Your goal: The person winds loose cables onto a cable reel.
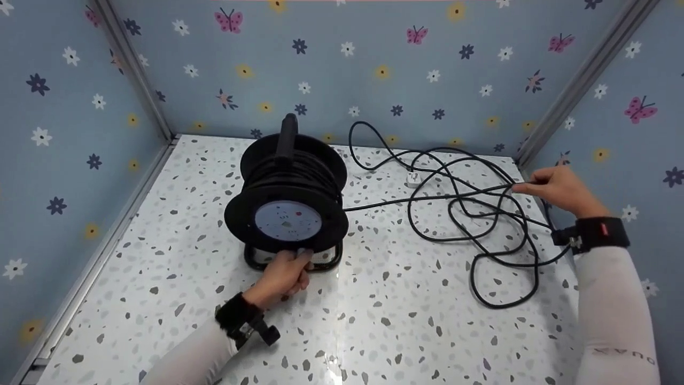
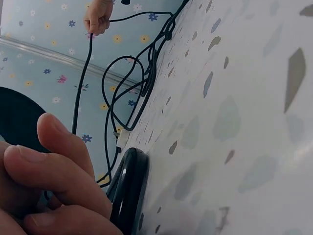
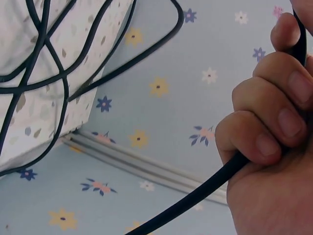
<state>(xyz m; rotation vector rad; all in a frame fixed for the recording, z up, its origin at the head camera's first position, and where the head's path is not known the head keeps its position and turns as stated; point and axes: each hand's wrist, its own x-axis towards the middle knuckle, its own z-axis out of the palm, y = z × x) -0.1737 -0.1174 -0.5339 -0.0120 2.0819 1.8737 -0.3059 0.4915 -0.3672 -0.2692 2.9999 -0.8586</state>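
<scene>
A black cable reel with a pale round face plate stands on its frame left of the table's middle. My left hand grips the reel's lower front rim; in the left wrist view its curled fingers lie beside the black frame foot. A black cable runs taut from the reel to the right. My right hand holds it near the right wall, fingers curled round the cable. The rest of the cable lies in loose loops.
The speckled white table is boxed in by flowered blue walls on three sides. A white plug lies among the cable loops near the back wall. The loops cover the table's right part.
</scene>
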